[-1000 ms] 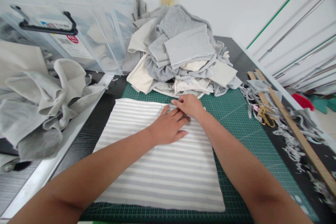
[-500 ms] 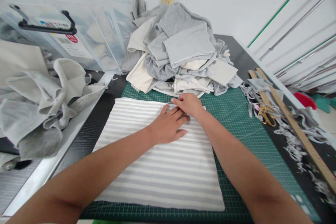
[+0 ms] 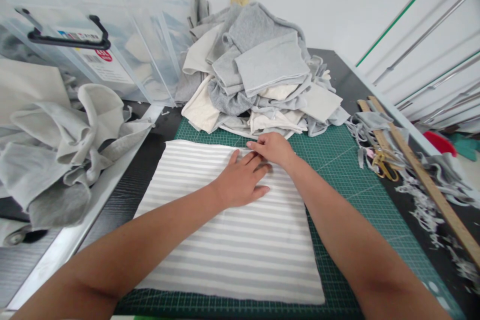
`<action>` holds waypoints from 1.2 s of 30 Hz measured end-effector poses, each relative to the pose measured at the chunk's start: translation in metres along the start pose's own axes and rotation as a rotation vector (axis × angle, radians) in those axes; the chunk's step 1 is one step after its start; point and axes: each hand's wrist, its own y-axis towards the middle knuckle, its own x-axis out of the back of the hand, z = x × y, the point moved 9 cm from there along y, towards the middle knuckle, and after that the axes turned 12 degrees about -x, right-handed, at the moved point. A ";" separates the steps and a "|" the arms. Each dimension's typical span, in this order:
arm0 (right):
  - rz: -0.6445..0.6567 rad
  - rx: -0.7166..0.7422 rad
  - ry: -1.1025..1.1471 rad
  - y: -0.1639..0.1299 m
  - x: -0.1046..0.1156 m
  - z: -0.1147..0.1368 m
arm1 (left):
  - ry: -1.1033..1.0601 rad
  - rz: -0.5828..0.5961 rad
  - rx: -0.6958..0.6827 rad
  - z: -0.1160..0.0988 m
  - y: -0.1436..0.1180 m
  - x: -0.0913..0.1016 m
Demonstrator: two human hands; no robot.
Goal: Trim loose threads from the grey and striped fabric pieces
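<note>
Two hands, the left hand [image 3: 242,180] and the right hand [image 3: 273,148], are showing. One striped cloth [image 3: 232,240] is lying on one cutting mat [image 3: 352,185]. One fabric pile [image 3: 258,70], one pair of scissors [image 3: 382,165] and two wooden rulers [image 3: 423,180] are sitting nearby.

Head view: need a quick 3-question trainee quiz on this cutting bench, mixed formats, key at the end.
1. True or false: the left hand lies flat on the striped fabric.
2. Multiple choice: the right hand is at which part of the striped fabric? A) near edge B) far edge C) left corner
3. Fill in: the striped fabric lies on a green ___, with a heap of grey and cream fabric pieces behind it.

Key: 1 true; 2 B; 3 cutting mat.
</note>
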 end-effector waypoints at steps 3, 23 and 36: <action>-0.003 -0.002 -0.015 0.000 0.000 0.002 | 0.002 0.013 -0.004 0.000 0.001 0.000; -0.035 -0.019 -0.120 0.000 0.001 0.011 | 0.005 0.021 -0.022 -0.002 0.003 0.000; -0.022 -0.006 -0.122 0.000 -0.001 0.011 | 0.008 0.017 -0.023 -0.002 0.002 0.000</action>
